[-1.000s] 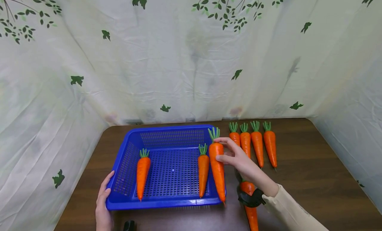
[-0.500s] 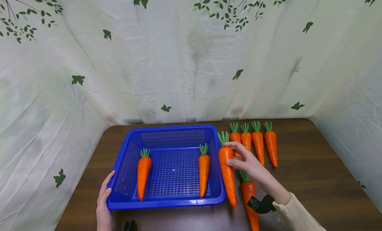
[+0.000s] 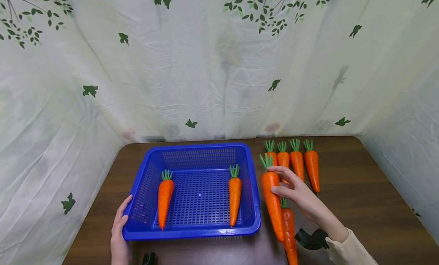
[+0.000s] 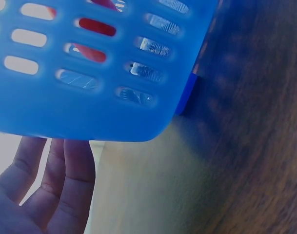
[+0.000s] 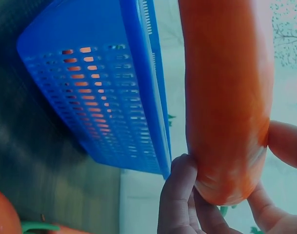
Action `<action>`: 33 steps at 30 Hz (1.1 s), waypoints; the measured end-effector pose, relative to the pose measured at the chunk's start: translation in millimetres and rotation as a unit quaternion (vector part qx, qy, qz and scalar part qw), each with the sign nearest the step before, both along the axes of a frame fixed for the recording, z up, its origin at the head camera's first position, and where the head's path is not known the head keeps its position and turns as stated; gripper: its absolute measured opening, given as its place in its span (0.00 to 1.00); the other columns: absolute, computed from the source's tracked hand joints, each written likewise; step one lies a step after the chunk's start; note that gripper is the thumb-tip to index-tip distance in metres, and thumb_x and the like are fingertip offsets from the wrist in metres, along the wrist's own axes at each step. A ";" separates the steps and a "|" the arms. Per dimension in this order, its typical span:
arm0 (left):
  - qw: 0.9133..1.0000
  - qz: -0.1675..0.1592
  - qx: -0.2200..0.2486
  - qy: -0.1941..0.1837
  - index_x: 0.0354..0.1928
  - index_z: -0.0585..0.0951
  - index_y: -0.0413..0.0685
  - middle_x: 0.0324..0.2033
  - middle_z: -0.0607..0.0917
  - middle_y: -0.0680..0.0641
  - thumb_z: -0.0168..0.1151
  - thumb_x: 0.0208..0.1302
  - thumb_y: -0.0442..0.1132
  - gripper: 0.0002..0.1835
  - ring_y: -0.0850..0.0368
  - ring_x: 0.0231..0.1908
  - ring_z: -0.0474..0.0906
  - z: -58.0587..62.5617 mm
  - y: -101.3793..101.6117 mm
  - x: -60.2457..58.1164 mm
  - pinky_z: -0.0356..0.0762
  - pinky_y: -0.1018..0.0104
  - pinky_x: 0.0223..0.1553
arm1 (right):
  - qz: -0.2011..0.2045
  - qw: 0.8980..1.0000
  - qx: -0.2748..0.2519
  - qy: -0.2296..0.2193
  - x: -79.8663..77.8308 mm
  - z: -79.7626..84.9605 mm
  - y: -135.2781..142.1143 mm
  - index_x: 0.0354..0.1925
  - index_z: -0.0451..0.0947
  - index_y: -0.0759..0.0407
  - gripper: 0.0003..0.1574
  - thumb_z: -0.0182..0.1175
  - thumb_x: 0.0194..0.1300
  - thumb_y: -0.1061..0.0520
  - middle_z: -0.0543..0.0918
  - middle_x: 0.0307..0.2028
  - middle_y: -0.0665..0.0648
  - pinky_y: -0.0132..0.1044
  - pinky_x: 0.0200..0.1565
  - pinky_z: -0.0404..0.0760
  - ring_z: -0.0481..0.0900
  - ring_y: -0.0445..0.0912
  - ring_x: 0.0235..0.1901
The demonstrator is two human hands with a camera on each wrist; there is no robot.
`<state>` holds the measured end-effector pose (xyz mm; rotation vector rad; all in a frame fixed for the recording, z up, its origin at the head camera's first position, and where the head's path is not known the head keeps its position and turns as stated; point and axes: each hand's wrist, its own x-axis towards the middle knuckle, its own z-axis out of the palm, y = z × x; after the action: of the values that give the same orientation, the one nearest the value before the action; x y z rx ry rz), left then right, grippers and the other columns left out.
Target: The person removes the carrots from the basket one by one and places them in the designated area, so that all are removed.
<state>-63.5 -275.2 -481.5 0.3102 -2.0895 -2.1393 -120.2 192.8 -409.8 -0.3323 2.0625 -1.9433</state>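
Observation:
My right hand [image 3: 298, 189] pinches a large orange carrot [image 3: 271, 196] with green stalks near its thick top, just right of the blue basket [image 3: 192, 233]. The right wrist view shows thumb and fingers about the carrot's thick end [image 5: 226, 122], with the basket's perforated wall beside it. Another carrot [image 3: 290, 234] lies on the table, partly covered by the held one. Inside the basket lie one carrot at the left [image 3: 165, 198] and one at the right [image 3: 234, 196]. At the basket's left front corner, my left hand [image 3: 119, 232] touches the side with its fingers fairly straight.
Several carrots stand in a row at the back right of the brown table [image 3: 356, 204], such as the rightmost one [image 3: 311, 164]. A small black object [image 3: 149, 258] shows at the front edge of view. Leaf-printed white curtains [image 3: 205, 67] enclose the table.
The right hand has carried its carrot from over the basket's right edge to the right and toward me, clear of the rim in view. The left hand and basket hold their place.

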 end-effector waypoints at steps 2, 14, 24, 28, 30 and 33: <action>1.000 0.002 -0.002 -0.007 0.73 0.58 0.59 0.69 0.57 0.54 0.28 0.75 0.49 0.27 0.56 0.62 0.55 0.5 0.2 0.0 0.57 0.72 0.52 | -0.002 1.000 0.003 0.003 1.8 -0.1 2.3 0.66 0.61 0.61 0.30 0.56 0.68 0.60 0.57 0.68 0.66 0.45 0.50 0.73 0.66 0.63 0.59; 1.000 0.003 0.002 0.001 0.73 0.58 0.57 0.68 0.58 0.54 0.28 0.75 0.48 0.27 0.57 0.62 0.56 1.1 1.5 0.2 0.57 0.71 0.52 | -0.008 1.000 0.020 -0.005 10.2 -1.1 12.6 0.65 0.62 0.59 0.30 0.56 0.68 0.59 0.57 0.67 0.67 0.48 0.44 0.74 0.66 0.62 0.56; 1.000 0.007 -0.006 -0.011 0.73 0.58 0.60 0.69 0.57 0.54 0.28 0.75 0.50 0.27 0.56 0.61 0.55 3.0 1.5 -0.4 0.56 0.71 0.52 | -0.016 0.999 0.024 -0.022 17.6 -3.1 18.8 0.66 0.60 0.61 0.31 0.56 0.68 0.59 0.58 0.66 0.69 0.44 0.45 0.76 0.70 0.58 0.54; 1.000 0.007 -0.006 -0.011 0.73 0.58 0.59 0.69 0.57 0.54 0.28 0.75 0.50 0.27 0.56 0.61 0.55 3.2 1.8 -0.3 0.56 0.70 0.52 | -0.017 0.999 0.024 -0.025 20.3 -5.6 22.7 0.66 0.59 0.63 0.31 0.56 0.68 0.60 0.59 0.65 0.69 0.42 0.46 0.76 0.74 0.54 0.50; 1.000 0.008 -0.007 -0.012 0.73 0.58 0.60 0.69 0.57 0.54 0.28 0.75 0.50 0.27 0.56 0.62 0.55 3.2 1.7 -0.1 0.56 0.70 0.52 | -0.016 0.999 0.022 -0.027 21.6 -7.9 25.2 0.66 0.59 0.63 0.30 0.55 0.69 0.60 0.59 0.65 0.70 0.42 0.46 0.76 0.75 0.52 0.49; 1.000 0.008 -0.008 -0.013 0.73 0.58 0.60 0.69 0.57 0.54 0.28 0.75 0.50 0.27 0.56 0.62 0.54 3.5 1.4 0.2 0.56 0.71 0.52 | -0.017 0.999 0.015 -0.034 23.9 -11.9 29.3 0.66 0.59 0.64 0.30 0.54 0.69 0.60 0.56 0.66 0.71 0.42 0.44 0.76 0.77 0.50 0.46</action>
<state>-63.3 -273.7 -478.0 0.3538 -2.1088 -2.1190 -96.3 222.1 -421.7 -0.2222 2.0642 -1.9138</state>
